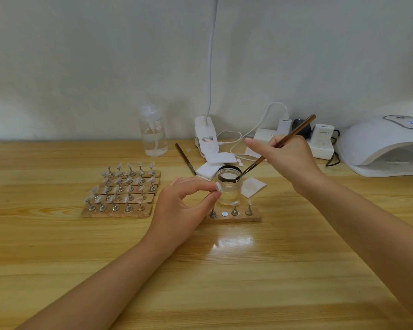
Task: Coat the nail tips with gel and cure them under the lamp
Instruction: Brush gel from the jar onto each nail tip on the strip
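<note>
Nail tip (217, 186), small and translucent, sits pinched in the left hand (184, 203) beside a clear glass jar (229, 186). Right hand (289, 158) grips a slim wooden brush (275, 147), bristles seemingly dipped inside.

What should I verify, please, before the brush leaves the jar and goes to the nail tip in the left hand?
1. Brush held securely: ok, the right hand grips its handle.
2. Bristles loaded with gel: cannot tell, the brush end is inside the open gel jar and too small to judge.
3. Nail tip held ready: ok, the left hand pinches it beside the jar.
4. Free place on the near stand: ok, one white spot has no peg on it.
5. Curing lamp powered: ok, its display is lit at the right of the table.
6. Lamp opening free: cannot tell, the inside is partly out of view.
</note>
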Demonstrator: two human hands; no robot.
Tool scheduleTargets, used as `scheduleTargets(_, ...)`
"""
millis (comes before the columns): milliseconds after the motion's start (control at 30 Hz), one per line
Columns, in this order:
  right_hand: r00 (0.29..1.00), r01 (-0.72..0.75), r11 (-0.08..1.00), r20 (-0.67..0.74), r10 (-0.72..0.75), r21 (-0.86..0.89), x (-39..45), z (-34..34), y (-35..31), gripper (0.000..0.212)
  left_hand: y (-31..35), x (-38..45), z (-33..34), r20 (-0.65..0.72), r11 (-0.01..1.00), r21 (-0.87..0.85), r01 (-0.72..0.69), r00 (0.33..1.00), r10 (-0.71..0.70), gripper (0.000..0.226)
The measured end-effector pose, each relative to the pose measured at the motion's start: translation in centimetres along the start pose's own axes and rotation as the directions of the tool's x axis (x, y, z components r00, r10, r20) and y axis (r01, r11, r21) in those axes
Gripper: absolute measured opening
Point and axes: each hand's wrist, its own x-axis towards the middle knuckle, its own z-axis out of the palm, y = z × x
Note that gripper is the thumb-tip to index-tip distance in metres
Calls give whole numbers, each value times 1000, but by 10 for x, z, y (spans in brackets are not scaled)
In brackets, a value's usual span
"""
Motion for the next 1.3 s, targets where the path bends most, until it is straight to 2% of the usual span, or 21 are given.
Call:
scheduleTargets(367, 998, -22, 999, -50, 23, 26, -2, -10, 1, 43, 1, -1, 0, -8, 1000, 6, 13, 1000, -13, 19)
scheduleTargets(600, 991, -88, 936, -63, 117, 342, -23, -8, 5, 39, 2, 0, 0, -12, 1000, 20, -1, 1000, 1, 23)
scheduleTargets(700, 998, -26, 897, -37, 48, 442, -40, 2, 2, 36, 2, 0, 0, -13, 1000, 13, 1, 1000, -1, 25)
scheduleTargets(800, 997, 71, 891, -25, -67, 449, -53, 10, -1, 32, 1, 0, 0, -9, 1000, 18, -6, 1000, 6, 23)
scheduleTargets(967, 964, 261, 880, -54, -261, 398, -66, 14, 0, 27, 1, 0, 1, -17, 1000, 14, -9, 1000, 10, 26)
scheduleTargets(1100, 896, 443, 860, -99, -432, 254, -72, 15, 2, 19, 0, -1, 0, -22, 1000, 20, -7, 1000, 7, 25)
scheduleTargets(1300, 876, 482, 839, -118, -468, 253, -77, 18, 1, 21, -1, -1, 0, -15, 999, 43, -2, 1000, 3, 25)
